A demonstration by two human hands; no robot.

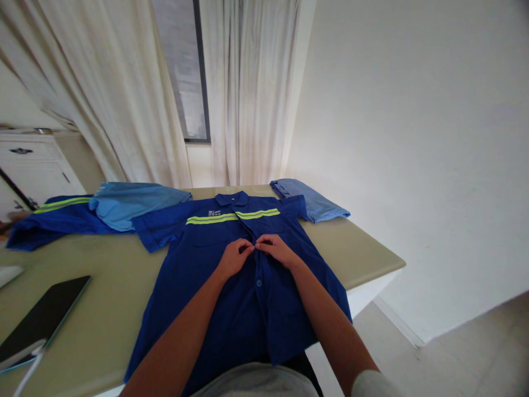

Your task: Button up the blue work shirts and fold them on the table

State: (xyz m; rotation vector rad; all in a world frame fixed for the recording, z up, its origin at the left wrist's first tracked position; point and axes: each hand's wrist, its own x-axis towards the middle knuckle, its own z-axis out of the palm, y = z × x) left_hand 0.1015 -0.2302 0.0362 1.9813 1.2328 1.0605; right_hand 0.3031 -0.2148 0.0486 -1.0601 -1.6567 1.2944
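Note:
A dark blue short-sleeved work shirt (206,275) with a yellow-green reflective stripe across the chest lies face up on the table, collar away from me. Its lower hem hangs over the near edge. Both hands meet at the front placket, below the stripe. My left hand (237,256) pinches the placket edge between thumb and finger. Close against it, my right hand (275,248) pinches the other side of the placket. Whatever button lies between the fingertips is hidden. Lower down the placket a blue button (259,283) shows.
Folded light blue garments (136,201) lie at the back left, beside another dark blue striped garment (61,220). A folded light blue garment (316,201) sits at the back right. A dark tablet (45,314) with a white cable rests on the table (109,303) at left.

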